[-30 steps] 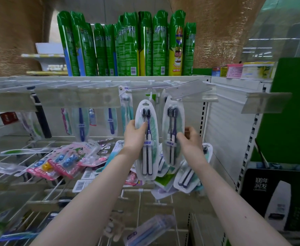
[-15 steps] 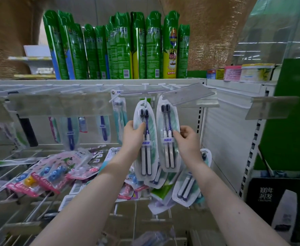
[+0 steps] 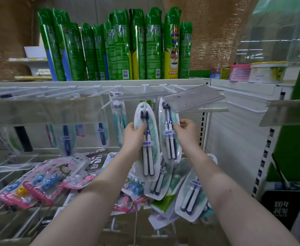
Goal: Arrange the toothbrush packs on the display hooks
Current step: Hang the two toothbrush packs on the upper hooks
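Note:
I hold two oval toothbrush packs up at the top row of white display hooks [image 3: 146, 96]. My left hand [image 3: 134, 137] grips the left pack [image 3: 148, 157] by its left edge, thumb across the front; its hang hole sits at a hook. My right hand [image 3: 186, 134] pinches the right pack [image 3: 169, 148] by its right side. That pack's top is hidden behind a tilted clear price-label holder [image 3: 193, 97]. More of the same packs [image 3: 190, 196] lie heaped below.
Pink children's toothbrush packs [image 3: 44, 183] lie on the lower wire hooks at left. Blue and teal brushes [image 3: 66, 137] hang behind clear label strips. Green spray cans [image 3: 120, 47] stand on the top shelf. A white slotted side panel [image 3: 234, 139] closes the right side.
Both hands have lifted their packs higher toward the top hooks. The right pack's top has gone up behind the tilted label holder.

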Available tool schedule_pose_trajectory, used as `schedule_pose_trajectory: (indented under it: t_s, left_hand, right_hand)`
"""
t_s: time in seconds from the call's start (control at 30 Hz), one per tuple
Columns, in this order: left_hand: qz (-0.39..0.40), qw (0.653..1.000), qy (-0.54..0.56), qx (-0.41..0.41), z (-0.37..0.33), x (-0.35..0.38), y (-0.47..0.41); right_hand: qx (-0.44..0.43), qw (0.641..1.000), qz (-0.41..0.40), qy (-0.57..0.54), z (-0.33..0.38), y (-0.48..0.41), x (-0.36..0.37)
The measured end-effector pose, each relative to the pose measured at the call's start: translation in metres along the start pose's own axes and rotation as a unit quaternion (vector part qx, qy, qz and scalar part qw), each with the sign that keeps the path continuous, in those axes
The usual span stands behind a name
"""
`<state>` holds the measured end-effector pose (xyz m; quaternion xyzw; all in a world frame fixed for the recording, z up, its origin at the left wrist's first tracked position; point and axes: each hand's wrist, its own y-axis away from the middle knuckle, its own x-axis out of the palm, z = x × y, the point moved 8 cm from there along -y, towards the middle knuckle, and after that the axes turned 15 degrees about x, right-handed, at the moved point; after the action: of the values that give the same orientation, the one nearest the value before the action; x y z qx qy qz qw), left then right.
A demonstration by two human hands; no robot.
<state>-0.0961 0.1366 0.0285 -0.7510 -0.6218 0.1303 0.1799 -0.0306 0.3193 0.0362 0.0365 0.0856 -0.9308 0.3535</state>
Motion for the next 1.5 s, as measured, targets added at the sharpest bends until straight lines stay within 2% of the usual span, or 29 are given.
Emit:
schedule_pose_trajectory:
  t_s: [0.4,0.63,0.8,1.07,1.27,1.5]
  left_hand:
    - [-0.008,0.999,0.019,-0.025,0.011,0.006,-0.001]
    - [-0.012,0.999,0.032,-0.034,0.009,0.013,0.011]
    - [-0.01,0.999,0.032,-0.037,0.006,0.02,0.021]
    - [-0.027,0.997,0.06,-0.042,0.0,0.03,0.052]
    - [-0.004,0.996,0.081,-0.022,-0.016,0.038,0.084]
    - [0.001,0.999,0.047,-0.019,-0.03,0.045,0.114]
  right_hand:
    - [0.035,0.999,0.007,0.007,-0.024,-0.009,-0.002]
    - [0.024,1.0,0.008,-0.003,-0.023,0.003,-0.014]
    - [-0.004,0.998,0.059,-0.01,-0.012,0.025,-0.011]
    - [0.013,0.988,0.155,-0.023,-0.022,0.065,-0.007]
    - [0.06,0.982,0.176,0.013,-0.032,0.092,-0.019]
    - [0.025,0.979,0.191,-0.072,-0.031,0.123,-0.041]
